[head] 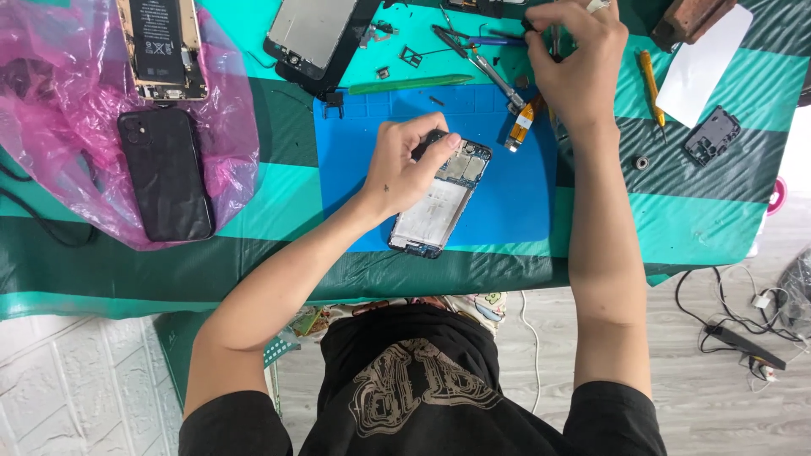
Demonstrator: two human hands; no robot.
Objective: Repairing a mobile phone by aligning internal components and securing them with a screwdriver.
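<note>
While the left hand (405,169) pins the opened phone (441,198), its grip seemingly covers the top.

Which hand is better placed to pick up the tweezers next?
Probably the right hand: it hovers beside the tweezers at the table's far edge, while the left hand grips the opened phone.

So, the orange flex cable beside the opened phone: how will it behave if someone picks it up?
The flex cable looks thin and ribbon-like, so it would probably flop and bend, not stay stiff. It seems very light; a push may slide it across the blue mat. Being so thin, it likely creases or tears easily. Neither the left hand nor the right hand holds it.
</note>
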